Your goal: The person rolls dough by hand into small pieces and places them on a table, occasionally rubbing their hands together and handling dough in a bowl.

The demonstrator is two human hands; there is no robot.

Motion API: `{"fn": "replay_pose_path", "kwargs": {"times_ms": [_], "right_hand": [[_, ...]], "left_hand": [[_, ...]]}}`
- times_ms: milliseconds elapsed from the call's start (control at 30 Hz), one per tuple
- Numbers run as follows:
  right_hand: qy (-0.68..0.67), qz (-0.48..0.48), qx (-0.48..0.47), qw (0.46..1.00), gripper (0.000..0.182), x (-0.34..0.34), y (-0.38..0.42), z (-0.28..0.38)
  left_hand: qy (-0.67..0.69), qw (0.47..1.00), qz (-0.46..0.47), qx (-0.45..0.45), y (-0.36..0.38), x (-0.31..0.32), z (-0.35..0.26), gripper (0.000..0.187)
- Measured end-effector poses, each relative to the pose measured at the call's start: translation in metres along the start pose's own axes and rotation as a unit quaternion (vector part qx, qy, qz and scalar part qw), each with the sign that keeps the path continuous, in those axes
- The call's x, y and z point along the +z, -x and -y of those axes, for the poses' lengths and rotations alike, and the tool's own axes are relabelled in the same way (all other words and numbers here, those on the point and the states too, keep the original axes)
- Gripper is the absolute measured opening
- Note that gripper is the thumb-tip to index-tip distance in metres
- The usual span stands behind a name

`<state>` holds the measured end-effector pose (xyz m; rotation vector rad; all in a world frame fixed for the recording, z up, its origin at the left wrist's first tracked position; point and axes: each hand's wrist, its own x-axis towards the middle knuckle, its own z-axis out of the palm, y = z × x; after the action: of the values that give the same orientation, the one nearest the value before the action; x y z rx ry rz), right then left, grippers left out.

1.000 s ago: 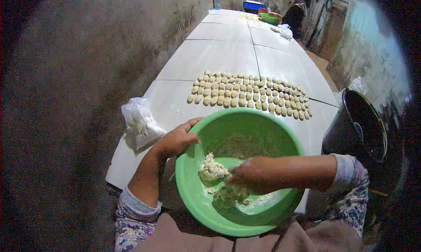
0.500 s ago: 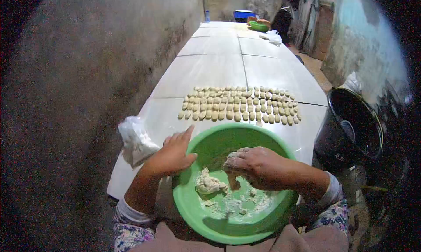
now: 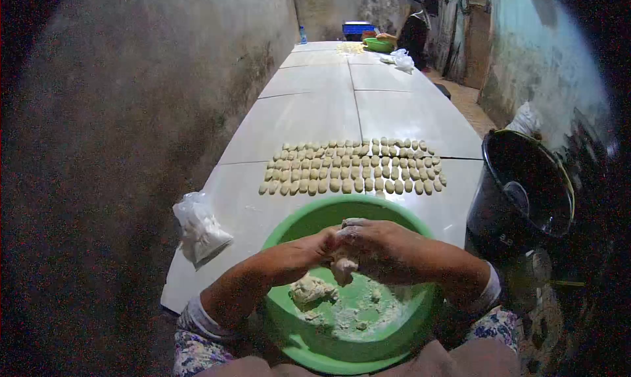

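Several neat rows of shaped dough pieces (image 3: 353, 169) already lie on the white table (image 3: 309, 108) just beyond the green basin (image 3: 289, 324) — a good share of the batch looks finished. What is left sits in the basin: one ragged lump of dough (image 3: 310, 289) on its left side and floury crumbs on the bottom, enough for only a few more pieces, I judge. The left hand (image 3: 309, 249) and right hand (image 3: 374, 242) meet over the basin, fingers closed together around a small dough piece (image 3: 343, 269) whose lower end pokes downward from between them — its long axis seems roughly upright, though most is hidden. A plastic bag (image 3: 199, 229) lies left; a black bucket (image 3: 526, 186) stands right.
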<state>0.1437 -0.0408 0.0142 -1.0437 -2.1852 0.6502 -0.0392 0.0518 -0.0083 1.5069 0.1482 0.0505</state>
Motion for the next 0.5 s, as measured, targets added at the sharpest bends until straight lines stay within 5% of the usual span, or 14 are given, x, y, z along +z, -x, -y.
{"fn": "replay_pose_path", "kwargs": {"times_ms": [100, 167, 233, 300, 500], "right_hand": [[0.010, 0.007, 0.010, 1.000, 0.017, 0.000, 0.000, 0.003], [0.104, -0.022, -0.005, 0.994, 0.011, 0.000, 0.003, 0.002], [0.057, -0.013, 0.060, 0.996, 0.010, 0.003, 0.004, 0.010], [0.062, -0.027, 0.038, 0.997, 0.011, 0.007, 0.003, 0.009], [0.104, -0.043, -0.007, 0.994, 0.040, -0.004, 0.006, 0.015]], "left_hand": [[-0.120, 0.992, -0.031, -0.009, 0.008, 0.009, -0.009, 0.059], [-0.076, 0.997, -0.032, -0.011, 0.007, 0.009, -0.002, 0.050], [-0.096, 0.995, -0.015, -0.014, 0.007, 0.011, 0.000, 0.047], [-0.110, 0.989, -0.050, -0.084, 0.010, 0.011, 0.005, 0.035], [-0.180, 0.968, -0.168, 0.043, 0.024, 0.022, 0.011, 0.024]]}}
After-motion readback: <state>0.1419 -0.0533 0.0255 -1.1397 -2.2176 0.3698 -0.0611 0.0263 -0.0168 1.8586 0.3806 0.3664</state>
